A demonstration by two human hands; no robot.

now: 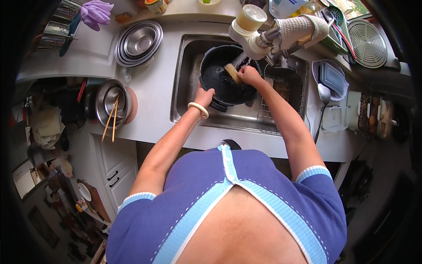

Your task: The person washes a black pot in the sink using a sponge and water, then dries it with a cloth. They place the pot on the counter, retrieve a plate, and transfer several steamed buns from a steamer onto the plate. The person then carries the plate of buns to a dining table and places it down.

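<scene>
A round black pot (219, 74) is tilted in the stainless steel sink (188, 85), under water running from a faucet (255, 46) fitted with a filter. My left hand (205, 95) grips the pot's near left rim by its handle; a pale bangle is on that wrist. In my right hand (249, 76) is a yellowish sponge or scrubbing pad (232, 73), held over the inside of the pot within the stream. Drops of water dot the pot's dark inner wall. The fingertips of my right hand are partly hidden behind the pad.
A wire rack (298, 85) stands in the sink's right side. Nested steel bowls (144, 41) sit on the left counter, above a steel bowl (110, 99) with chopsticks (113, 120). A ladle (324, 94) and plastic containers (332, 77) lie at the right. A cloth (293, 31) wraps the faucet pipe.
</scene>
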